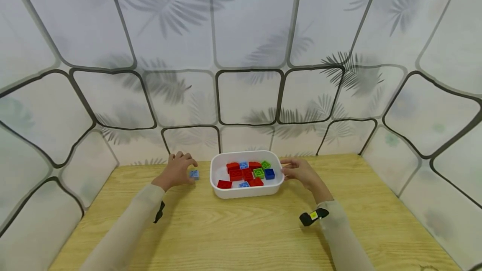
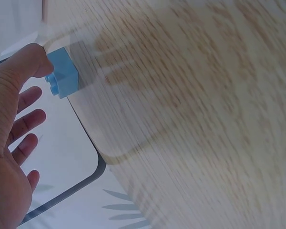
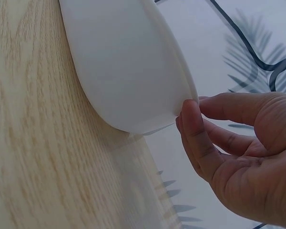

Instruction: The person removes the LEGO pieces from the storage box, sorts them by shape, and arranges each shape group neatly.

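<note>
A light blue toy brick (image 1: 194,175) sits on the table left of the white tray (image 1: 216,190). My left hand (image 1: 179,170) is right beside that brick. In the left wrist view the thumb (image 2: 35,62) overlaps the brick (image 2: 66,74) at its studs, while the other fingers are spread apart from it. With thumb and fingertips, my right hand (image 1: 299,171) pinches the tray's right end at the rim. The right wrist view shows this hand (image 3: 238,148) gripping the tray wall (image 3: 128,62). Inside the tray lie several red bricks (image 1: 236,175) and a dark blue brick (image 1: 269,174).
Also in the tray are green bricks (image 1: 258,173) and light blue bricks (image 1: 244,184). The wooden table (image 1: 226,229) ends at a patterned cloth wall (image 1: 248,95) close behind the tray, with more cloth at both sides.
</note>
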### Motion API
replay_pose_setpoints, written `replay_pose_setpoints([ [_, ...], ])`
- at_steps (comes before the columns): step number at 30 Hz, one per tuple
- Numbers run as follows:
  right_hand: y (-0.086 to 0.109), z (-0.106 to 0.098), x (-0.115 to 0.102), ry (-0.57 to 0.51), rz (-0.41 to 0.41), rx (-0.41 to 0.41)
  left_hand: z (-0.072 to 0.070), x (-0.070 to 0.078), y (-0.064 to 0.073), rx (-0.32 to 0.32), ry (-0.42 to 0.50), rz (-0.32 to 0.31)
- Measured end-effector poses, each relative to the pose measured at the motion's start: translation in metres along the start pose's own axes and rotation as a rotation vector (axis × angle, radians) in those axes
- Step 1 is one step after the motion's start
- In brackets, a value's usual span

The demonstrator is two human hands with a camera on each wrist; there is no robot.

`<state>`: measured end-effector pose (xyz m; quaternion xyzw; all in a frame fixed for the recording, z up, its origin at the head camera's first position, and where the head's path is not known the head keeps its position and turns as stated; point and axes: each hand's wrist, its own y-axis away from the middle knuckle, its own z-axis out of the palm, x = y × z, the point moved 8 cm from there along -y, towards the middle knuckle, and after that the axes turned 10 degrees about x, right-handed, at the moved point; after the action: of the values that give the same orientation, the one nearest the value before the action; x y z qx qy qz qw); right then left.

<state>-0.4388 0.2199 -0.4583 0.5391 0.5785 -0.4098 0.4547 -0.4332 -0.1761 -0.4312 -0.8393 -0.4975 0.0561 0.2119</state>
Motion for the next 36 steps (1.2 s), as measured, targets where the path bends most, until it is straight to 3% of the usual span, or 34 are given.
replay_pose_setpoints([
  [9,0.0,0.0,0.001,-0.001,0.002,-0.006,-0.008,0.003,-0.001,0.037,0.017,0.006],
  [19,0.001,-0.002,0.003,0.006,0.013,0.007,-0.02,0.023,-0.016,0.109,0.055,0.041],
  [27,-0.001,-0.001,0.005,0.0,0.015,0.009,-0.023,0.05,-0.034,0.124,0.093,0.066],
  [36,0.001,-0.001,0.0,-0.053,-0.011,-0.01,-0.02,0.094,-0.058,0.091,0.126,0.108],
])
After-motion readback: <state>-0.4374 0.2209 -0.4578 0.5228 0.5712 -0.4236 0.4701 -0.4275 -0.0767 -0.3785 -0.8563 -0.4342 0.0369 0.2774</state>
